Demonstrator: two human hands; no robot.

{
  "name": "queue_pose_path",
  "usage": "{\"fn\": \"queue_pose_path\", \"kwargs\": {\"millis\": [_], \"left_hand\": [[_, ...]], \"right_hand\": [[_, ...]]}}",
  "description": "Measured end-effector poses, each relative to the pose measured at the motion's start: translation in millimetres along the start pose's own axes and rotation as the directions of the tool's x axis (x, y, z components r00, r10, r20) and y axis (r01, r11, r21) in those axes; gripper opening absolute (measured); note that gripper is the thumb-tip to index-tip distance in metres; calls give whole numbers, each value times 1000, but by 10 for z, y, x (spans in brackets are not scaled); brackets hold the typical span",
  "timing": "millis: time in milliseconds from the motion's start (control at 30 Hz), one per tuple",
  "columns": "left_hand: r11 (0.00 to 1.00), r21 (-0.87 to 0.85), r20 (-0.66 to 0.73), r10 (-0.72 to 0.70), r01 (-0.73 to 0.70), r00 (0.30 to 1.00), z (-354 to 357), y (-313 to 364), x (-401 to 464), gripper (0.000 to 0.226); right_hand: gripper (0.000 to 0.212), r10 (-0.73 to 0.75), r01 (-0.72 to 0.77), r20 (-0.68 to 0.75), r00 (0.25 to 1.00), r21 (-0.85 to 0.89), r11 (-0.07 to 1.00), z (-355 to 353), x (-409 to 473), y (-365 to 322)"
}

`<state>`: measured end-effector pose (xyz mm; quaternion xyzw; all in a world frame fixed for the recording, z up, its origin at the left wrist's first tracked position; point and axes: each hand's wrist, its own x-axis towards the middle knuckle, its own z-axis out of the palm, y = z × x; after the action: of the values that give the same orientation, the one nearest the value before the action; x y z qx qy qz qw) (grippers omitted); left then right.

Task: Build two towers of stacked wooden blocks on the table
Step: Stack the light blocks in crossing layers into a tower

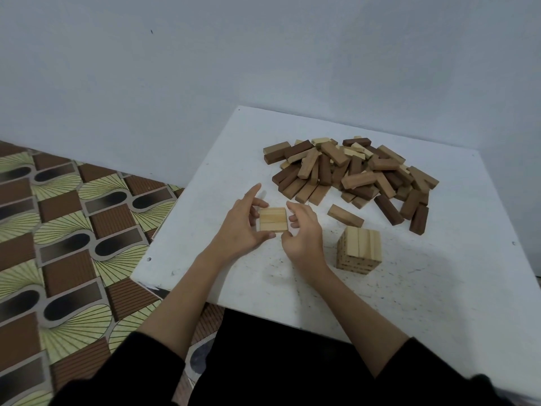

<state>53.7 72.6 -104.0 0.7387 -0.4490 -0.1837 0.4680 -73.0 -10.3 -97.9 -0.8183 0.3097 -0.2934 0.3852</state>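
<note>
A flat layer of pale wooden blocks [272,219] lies side by side on the white table [439,288]. My left hand [241,227] holds its left side, thumb at the near corner, index finger pointing away. My right hand [303,232] holds its right side with curled fingers. To the right stands a short tower of pale blocks [358,249], several layers high. A heap of loose light and dark brown blocks [351,171] lies at the back of the table.
One loose brown block [345,215] lies between the heap and the tower. The table's left edge [164,230] drops to a patterned floor [58,230]. A blue-grey wall [263,54] rises behind the table. My dark-clothed lap is at the near edge.
</note>
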Motion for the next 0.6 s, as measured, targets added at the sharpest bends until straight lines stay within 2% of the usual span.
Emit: {"fn": "queue_pose_path", "kwargs": {"millis": [267, 433, 600], "left_hand": [[1000, 16, 0, -9, 9, 1000, -2, 14, 0, 98], [997, -51, -19, -56, 55, 998, -9, 34, 3, 93], [990, -101, -38, -105, 100, 994, -38, 134, -16, 93]], "right_hand": [[57, -1, 2, 25, 1000, -11, 1000, 14, 14, 9], [61, -5, 7, 75, 997, -36, 999, 37, 39, -10], [56, 116, -116, 125, 985, -13, 993, 2, 83, -118]]}}
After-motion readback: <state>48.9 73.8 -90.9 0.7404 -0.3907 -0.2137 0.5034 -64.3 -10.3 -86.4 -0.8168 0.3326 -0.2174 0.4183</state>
